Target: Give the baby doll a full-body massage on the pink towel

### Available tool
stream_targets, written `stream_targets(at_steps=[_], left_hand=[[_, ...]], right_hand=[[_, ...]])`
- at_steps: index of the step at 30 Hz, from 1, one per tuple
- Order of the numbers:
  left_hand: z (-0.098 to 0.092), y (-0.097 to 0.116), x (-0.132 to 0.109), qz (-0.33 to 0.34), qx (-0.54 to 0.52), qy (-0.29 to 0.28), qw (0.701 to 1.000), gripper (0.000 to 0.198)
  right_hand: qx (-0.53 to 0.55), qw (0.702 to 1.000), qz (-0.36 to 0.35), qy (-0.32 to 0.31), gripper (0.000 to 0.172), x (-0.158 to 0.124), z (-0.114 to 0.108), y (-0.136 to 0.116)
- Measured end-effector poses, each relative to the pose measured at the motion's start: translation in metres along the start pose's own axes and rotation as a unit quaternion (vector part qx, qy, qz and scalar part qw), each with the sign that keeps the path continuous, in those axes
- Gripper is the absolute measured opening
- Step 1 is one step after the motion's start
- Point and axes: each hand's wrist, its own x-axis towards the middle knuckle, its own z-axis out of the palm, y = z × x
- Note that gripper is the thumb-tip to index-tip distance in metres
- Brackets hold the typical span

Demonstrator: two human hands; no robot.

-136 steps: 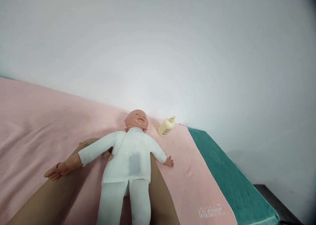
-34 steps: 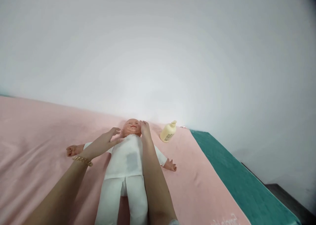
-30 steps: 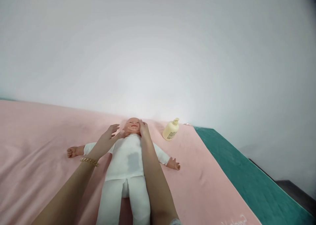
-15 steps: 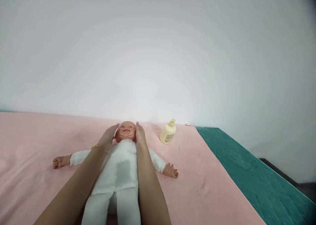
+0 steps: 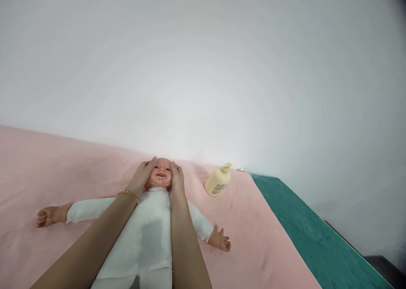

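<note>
A baby doll (image 5: 149, 242) in a white suit lies on its back on a pink towel (image 5: 47, 162), arms spread out to both sides. Both of my hands cup its head (image 5: 160, 177). My left hand (image 5: 141, 179), with a gold bracelet at the wrist, lies against the head's left side with fingers curved over it. On the other side my right hand (image 5: 176, 180) presses flat against the cheek. Both forearms run up over the doll's body.
A cream lotion bottle (image 5: 218, 181) lies on the pink towel to the right of the doll's head. A green mat (image 5: 304, 234) borders the towel on the right. A white wall rises behind. Dark floor shows at the bottom right corner.
My left hand came up from the doll's shoulder and now cups the head. My right hand stays on the other cheek. The view shifted, so the doll sits lower and further left.
</note>
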Motion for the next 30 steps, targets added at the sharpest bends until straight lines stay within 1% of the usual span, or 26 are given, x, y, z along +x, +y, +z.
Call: stream_targets(at_steps=[5, 8, 10, 15, 18, 22, 26, 30], left_hand=[[-0.002, -0.004, 0.006, -0.004, 0.012, 0.006, 1.0, 0.045], [-0.004, -0.005, 0.008, -0.006, 0.018, 0.009, 1.0, 0.052], [-0.005, -0.005, 0.008, -0.006, 0.02, 0.012, 1.0, 0.053], [-0.002, -0.005, 0.006, -0.004, 0.014, 0.019, 1.0, 0.041], [-0.001, -0.007, 0.007, -0.005, 0.007, 0.023, 1.0, 0.032], [-0.001, -0.01, 0.011, -0.003, 0.003, 0.025, 1.0, 0.029], [0.0, -0.011, 0.011, -0.002, 0.002, 0.029, 1.0, 0.023], [0.001, -0.009, 0.008, -0.001, 0.003, 0.024, 1.0, 0.018]], right_hand=[[-0.028, 0.999, -0.017, 0.006, 0.041, -0.005, 0.001, -0.003], [-0.032, 0.999, -0.009, 0.021, 0.043, -0.006, 0.002, -0.004], [-0.029, 0.999, 0.001, 0.028, 0.043, -0.006, 0.002, -0.004], [-0.005, 0.999, 0.01, 0.039, 0.041, -0.004, 0.001, -0.003], [0.004, 0.999, 0.008, 0.035, 0.035, -0.001, 0.0, -0.002], [0.015, 0.999, 0.012, 0.039, 0.027, 0.003, -0.001, -0.001], [0.039, 0.997, 0.024, 0.055, 0.028, 0.006, -0.002, -0.001], [0.055, 0.998, 0.027, 0.035, 0.028, 0.006, -0.003, -0.001]])
